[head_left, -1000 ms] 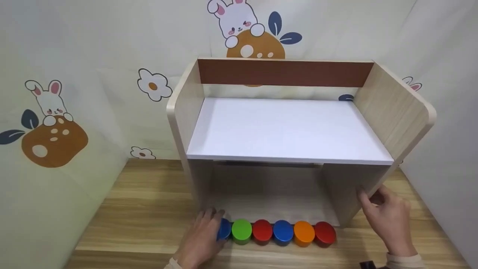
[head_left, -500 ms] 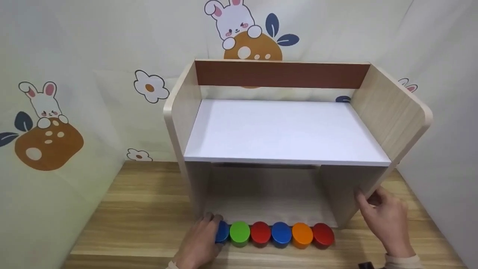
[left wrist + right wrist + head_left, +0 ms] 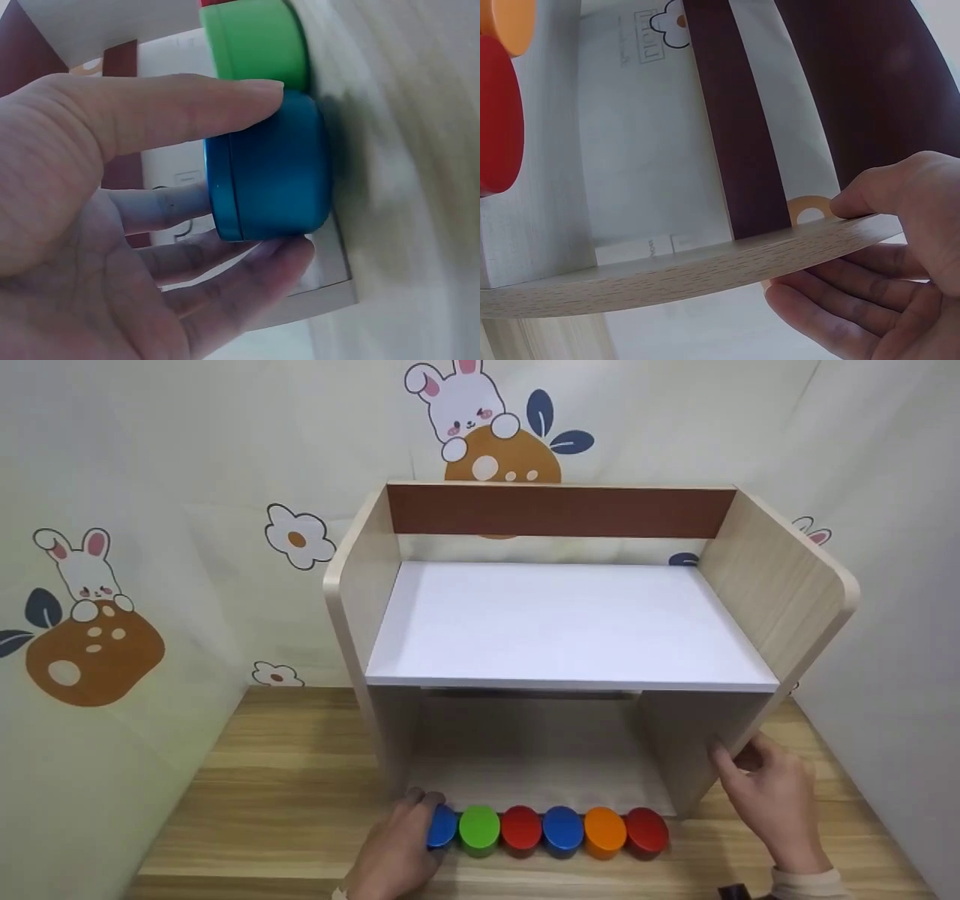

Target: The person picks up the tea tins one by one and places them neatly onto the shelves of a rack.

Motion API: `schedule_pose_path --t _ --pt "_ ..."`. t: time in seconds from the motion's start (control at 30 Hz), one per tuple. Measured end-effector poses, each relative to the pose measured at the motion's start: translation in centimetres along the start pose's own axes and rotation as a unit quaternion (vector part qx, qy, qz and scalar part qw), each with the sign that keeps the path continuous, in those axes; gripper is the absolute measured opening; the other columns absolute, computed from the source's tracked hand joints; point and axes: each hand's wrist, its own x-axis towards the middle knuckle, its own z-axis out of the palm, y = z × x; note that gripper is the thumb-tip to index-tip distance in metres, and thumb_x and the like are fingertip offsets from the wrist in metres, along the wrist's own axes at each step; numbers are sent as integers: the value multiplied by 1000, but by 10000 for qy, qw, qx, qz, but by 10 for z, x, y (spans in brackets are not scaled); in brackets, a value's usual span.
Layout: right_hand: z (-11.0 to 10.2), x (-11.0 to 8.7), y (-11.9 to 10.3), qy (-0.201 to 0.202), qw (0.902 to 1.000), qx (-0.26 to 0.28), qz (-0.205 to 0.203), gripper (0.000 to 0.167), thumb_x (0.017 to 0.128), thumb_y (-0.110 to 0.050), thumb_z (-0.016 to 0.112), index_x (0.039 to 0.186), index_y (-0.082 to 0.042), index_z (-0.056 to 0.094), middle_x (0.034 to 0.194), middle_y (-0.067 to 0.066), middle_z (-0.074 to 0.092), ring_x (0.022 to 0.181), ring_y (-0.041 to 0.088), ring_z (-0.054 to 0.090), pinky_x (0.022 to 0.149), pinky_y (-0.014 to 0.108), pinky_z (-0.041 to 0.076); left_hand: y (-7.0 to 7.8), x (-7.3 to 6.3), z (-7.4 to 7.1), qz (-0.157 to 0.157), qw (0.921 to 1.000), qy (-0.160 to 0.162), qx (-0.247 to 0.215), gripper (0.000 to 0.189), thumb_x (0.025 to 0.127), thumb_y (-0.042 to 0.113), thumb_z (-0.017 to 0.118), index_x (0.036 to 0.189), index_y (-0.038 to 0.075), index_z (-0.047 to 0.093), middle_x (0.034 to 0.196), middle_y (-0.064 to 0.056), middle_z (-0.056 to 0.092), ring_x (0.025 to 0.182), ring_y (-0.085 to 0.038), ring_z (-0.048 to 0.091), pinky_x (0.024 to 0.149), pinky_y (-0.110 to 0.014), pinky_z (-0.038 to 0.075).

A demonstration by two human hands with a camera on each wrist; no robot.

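Note:
My left hand (image 3: 396,847) grips a round blue tin with a lid (image 3: 277,172), thumb on one side and fingers on the other. That tin stands at the left end of a row of lidded tins along the front of a small wooden desktop shelf (image 3: 570,622). A green tin (image 3: 479,831) is beside it. Farther right come a red tin (image 3: 520,830), another blue one, an orange tin (image 3: 604,832) and a second red tin (image 3: 647,832). My right hand (image 3: 780,802) holds the front edge of the shelf's right side panel (image 3: 705,274), thumb inside, fingers outside.
The shelf has a white upper board, a brown back strip (image 3: 562,511) and a lower compartment (image 3: 540,750) behind the tins. It stands on a wood-grain table (image 3: 277,780). Walls covered with a rabbit-print sheet (image 3: 202,457) close in behind and at both sides.
The head view has shifted slightly, so the shelf appears a little farther left and lower. My left fingers sit slightly lower on the blue tin. The right hand keeps its hold on the panel.

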Motion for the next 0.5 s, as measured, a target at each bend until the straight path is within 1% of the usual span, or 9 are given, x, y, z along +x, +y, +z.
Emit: schedule_pose_path --t 0.13,0.23,0.3,0.37,0.5 --pt "0 0 -1 -18 10000 29 5 22 89 -12 79 96 7 76 75 18 75 59 3 64 50 11 41 7 -5 -7 -56 9998 178 -25 53 77 -1 86 127 -3 66 122 -21 63 114 -46 61 89 -67 55" --pt "0 0 -2 5 10000 30 -22 21 89 -12 78 96 7 77 75 18 76 59 2 65 50 11 42 12 -10 -11 129 9987 468 -163 55 74 -2 86 126 -4 68 121 -19 64 114 -44 61 90 -65 56" --pt "0 0 -3 -9 10000 33 6 21 89 -12 78 97 8 76 75 18 76 60 2 65 50 11 42 16 -12 -13 230 9974 594 -338 57 72 -1 86 126 -3 68 121 -16 64 113 -41 61 92 -64 56" --pt "0 0 -3 -40 10000 36 64 22 89 -13 78 97 8 76 76 19 76 60 3 65 49 11 42 19 -13 -16 318 9959 639 -564 59 72 0 87 128 -2 68 120 -13 64 114 -38 60 94 -62 55" --pt "0 -1 -3 -89 9998 49 163 24 90 -13 78 100 9 76 79 22 76 60 7 66 49 11 42 27 -14 -19 434 9918 580 -1055 62 73 4 89 131 2 68 120 -9 62 116 -34 60 99 -61 54"
